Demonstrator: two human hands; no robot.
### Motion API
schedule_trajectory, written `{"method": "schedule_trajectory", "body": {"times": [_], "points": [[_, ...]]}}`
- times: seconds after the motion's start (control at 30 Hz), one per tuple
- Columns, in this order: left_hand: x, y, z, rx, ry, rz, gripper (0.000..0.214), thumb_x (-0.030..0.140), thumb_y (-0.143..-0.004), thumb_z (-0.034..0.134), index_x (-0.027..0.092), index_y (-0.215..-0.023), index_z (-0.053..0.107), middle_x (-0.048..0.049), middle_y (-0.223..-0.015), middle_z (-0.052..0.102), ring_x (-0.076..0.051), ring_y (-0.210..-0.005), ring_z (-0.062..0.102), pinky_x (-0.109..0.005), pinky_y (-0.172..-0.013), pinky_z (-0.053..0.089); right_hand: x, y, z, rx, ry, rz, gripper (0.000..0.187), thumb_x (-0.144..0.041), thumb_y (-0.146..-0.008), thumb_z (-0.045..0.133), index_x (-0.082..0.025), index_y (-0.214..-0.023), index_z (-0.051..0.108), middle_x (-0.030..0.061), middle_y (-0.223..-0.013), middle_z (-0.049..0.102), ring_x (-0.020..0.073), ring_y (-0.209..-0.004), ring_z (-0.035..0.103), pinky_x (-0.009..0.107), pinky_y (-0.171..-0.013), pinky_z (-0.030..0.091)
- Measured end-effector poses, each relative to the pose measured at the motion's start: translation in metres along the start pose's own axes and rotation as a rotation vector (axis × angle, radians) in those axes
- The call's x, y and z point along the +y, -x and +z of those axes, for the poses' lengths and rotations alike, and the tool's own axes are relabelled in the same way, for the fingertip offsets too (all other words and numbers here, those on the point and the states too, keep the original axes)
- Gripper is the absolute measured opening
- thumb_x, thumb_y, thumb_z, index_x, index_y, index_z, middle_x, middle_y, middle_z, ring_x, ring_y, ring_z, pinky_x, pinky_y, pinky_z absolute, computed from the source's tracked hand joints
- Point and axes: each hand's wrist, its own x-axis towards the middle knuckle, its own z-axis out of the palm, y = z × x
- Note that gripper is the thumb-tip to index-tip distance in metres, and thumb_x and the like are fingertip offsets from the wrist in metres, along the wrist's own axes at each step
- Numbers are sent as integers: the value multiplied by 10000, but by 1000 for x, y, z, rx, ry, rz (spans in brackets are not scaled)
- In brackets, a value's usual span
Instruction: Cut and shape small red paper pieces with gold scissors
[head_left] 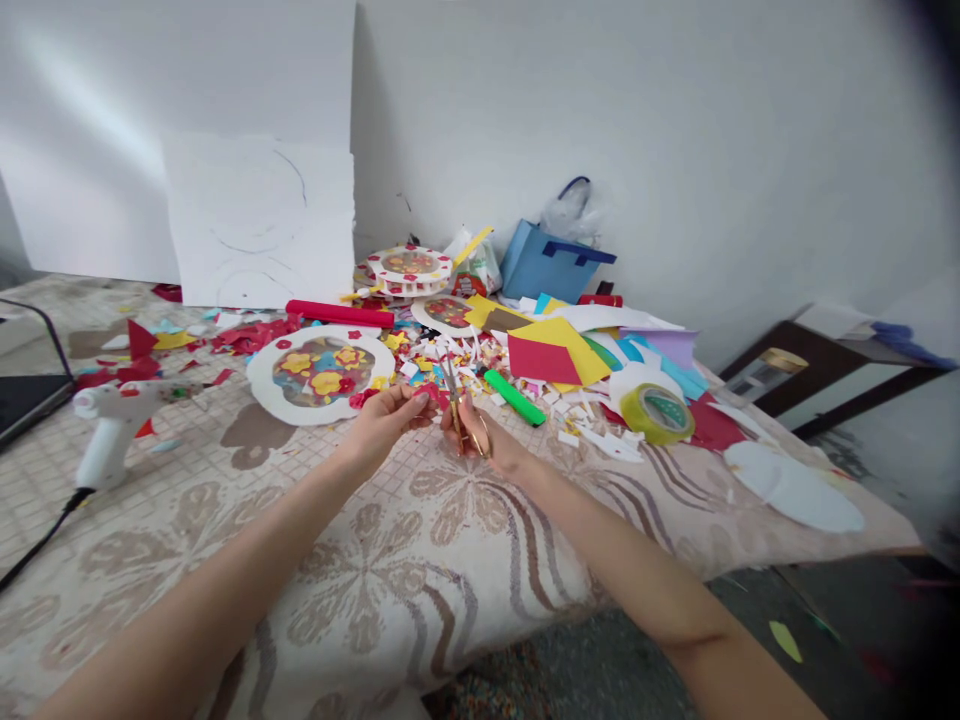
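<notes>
In my right hand (487,435) is a pair of scissors (453,400) with gold-coloured handles, blades pointing away from me and slightly apart. My left hand (386,425) is closed in a pinch just left of the blades, on a small red piece (429,393) that looks like paper or felt. Fingers partly cover it. Left of that hand lies a white-rimmed disc (262,375) with a clear centre full of yellow and red flowers. A green roll (514,397) rests right of the scissors, among many small white, yellow and red scraps.
A glue gun (112,430) with a black cord stands at left. A tape roll (656,412), coloured sheets (555,350) and a white oval (793,486) lie to the right. Behind are a red roll (337,314), a stacked disc piece (409,270) and a blue bag (551,262).
</notes>
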Motion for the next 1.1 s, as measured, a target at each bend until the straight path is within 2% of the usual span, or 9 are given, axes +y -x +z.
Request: {"method": "schedule_trajectory", "body": {"times": [0.37,0.47,0.53,0.67,0.73,0.8,0.97,1.1], "points": [[6,-3,-2,50,93,38,211,290,-674,738,139,-728,601,-10,-744,673,-103,-695,622,-258,-757,486,-8,10,8,-37,174,27,539,-724,-781,383,-192,-699,408,-66,-514,388,67,-417,363,216,-435,292],[6,-2,-1,58,93,29,189,272,-686,728,139,-722,601,-11,-742,675,-99,-692,622,-248,-744,487,-10,10,7,-43,257,42,552,-728,-807,297,-198,-699,406,-57,-516,387,81,-421,375,226,-447,312],[7,-2,-1,63,91,21,179,263,-693,723,140,-714,594,-11,-728,675,-99,-684,624,-244,-735,488,-11,9,4,26,489,24,540,-700,-832,274,-198,-707,431,-32,-545,435,105,-464,430,240,-482,338],[7,-3,-2,79,94,-11,185,252,-704,718,146,-679,569,-20,-697,675,-120,-695,643,-264,-743,495,-15,7,-9,333,1281,-11,421,-604,-796,466,-192,-807,554,62,-728,629,211,-691,589,283,-599,371],[6,-4,-4,102,104,-39,191,241,-700,723,145,-666,562,-28,-708,683,-128,-713,653,-273,-758,499,-17,7,-15,381,1482,15,382,-550,-812,465,-194,-884,584,84,-793,673,246,-746,621,293,-613,376],[4,-4,-4,103,98,-85,189,226,-695,730,141,-662,565,-38,-734,694,-135,-741,662,-276,-777,501,-19,8,-17,377,1549,17,364,-515,-835,440,-202,-942,593,81,-828,693,252,-764,639,290,-607,381],[-3,-3,-3,-7,78,-191,148,185,-711,717,128,-677,584,-70,-767,710,-157,-796,673,-293,-822,507,-18,10,-10,318,1566,-15,390,-523,-843,428,-230,-1046,586,54,-825,707,244,-778,649,282,-605,388],[-2,-6,-5,105,111,-146,149,162,-742,684,135,-658,564,-65,-758,710,-143,-772,675,-282,-832,505,-21,13,-8,287,1577,-15,440,-560,-840,419,-236,-1087,584,57,-844,705,236,-781,641,276,-604,377]]}}
